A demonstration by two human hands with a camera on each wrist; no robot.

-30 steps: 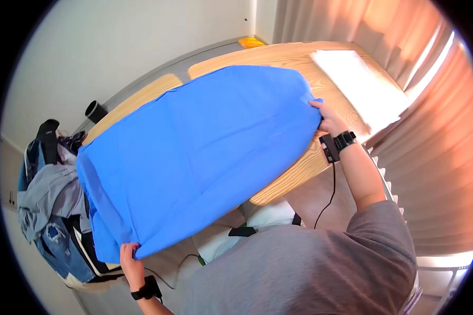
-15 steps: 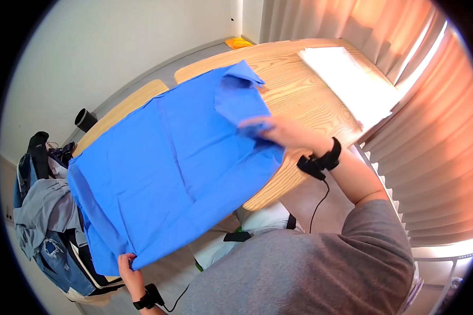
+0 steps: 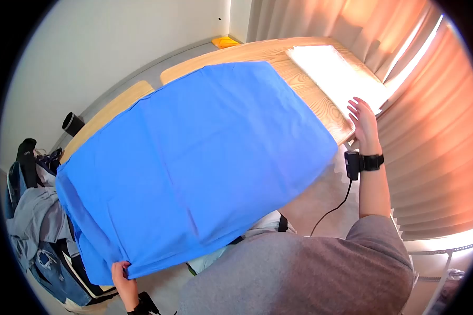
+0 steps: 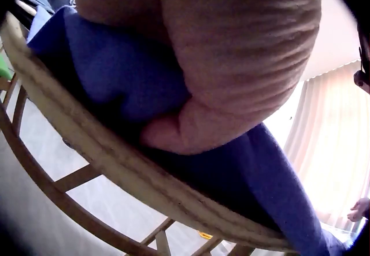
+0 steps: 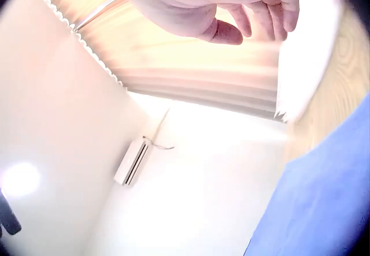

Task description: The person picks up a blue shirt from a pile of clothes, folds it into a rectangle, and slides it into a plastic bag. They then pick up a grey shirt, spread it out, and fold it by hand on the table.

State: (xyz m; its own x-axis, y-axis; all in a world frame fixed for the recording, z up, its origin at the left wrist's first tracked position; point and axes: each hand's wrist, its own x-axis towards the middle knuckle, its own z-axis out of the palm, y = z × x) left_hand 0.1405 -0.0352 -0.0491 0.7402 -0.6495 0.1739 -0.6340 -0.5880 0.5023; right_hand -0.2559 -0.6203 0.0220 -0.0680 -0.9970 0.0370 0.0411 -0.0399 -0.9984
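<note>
A large blue cloth lies spread over the wooden table, hanging past its near edge, with creases across its middle. At the cloth's near left corner my left hand pinches the edge between thumb and fingers. The left wrist view shows that thumb against the blue fabric, beside the table's rim. Off the cloth's right end, my right hand is raised with loosely spread fingers and holds nothing. It overlaps the corner of a flat white stack in the head view. In the right wrist view its fingers hang slightly bent.
Piled clothes, including a grey garment and ripped jeans, lie to the left. A black bin stands beyond the table, and a yellow item lies near the wall. Curtains hang at the right.
My right hand lifted the cloth's right end, swept it leftward, then let go and moved right. That end now lies flat with a straighter edge. My left hand keeps its pinch.
</note>
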